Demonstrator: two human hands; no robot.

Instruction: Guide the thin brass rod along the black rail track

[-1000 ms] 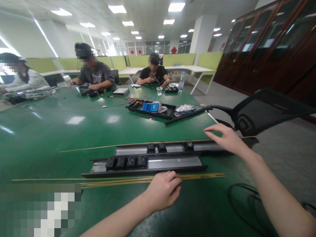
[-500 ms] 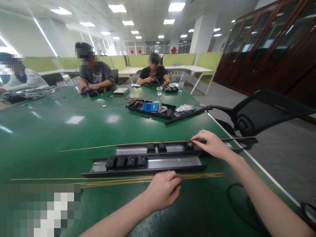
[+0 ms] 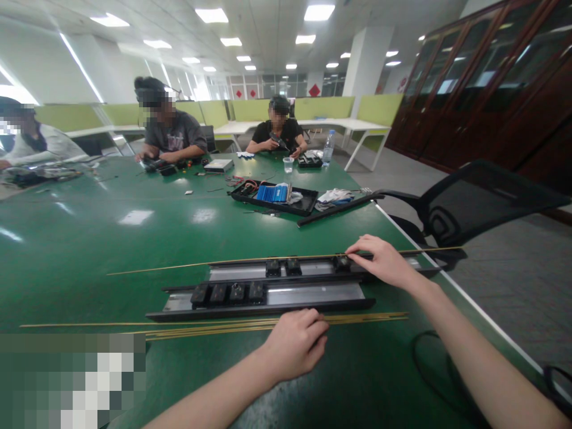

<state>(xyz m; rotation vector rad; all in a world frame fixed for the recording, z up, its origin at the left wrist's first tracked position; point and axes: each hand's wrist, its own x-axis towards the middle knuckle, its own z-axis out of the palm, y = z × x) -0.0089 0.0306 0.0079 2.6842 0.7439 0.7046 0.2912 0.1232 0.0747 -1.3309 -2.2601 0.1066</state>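
Note:
My right hand (image 3: 379, 260) reaches to the far black-edged metal channel (image 3: 241, 272), thumb and fingertips pinched on a thin brass rod (image 3: 170, 267) that runs along its back edge. Just beside those fingertips is a small black block (image 3: 342, 263). Further left in that channel sit two more black blocks (image 3: 292, 266). My left hand (image 3: 298, 341) rests with curled fingers over a bundle of brass rods (image 3: 205, 330); whether it grips any is hidden. Between the hands lies a nearer channel (image 3: 317, 293), with a row of several black blocks (image 3: 236, 292) at its left part.
Across the green table (image 3: 89, 238) stand a black tray (image 3: 306, 201) with a blue item, white gloves (image 3: 335, 198), a long black strip (image 3: 335, 210), a cup (image 3: 288, 165) and a bottle (image 3: 329, 149). Three people sit beyond. An office chair (image 3: 482, 202) is at the right edge.
Both hands, the rods and the channels stay as they were. Only the co-workers at the left have shifted slightly.

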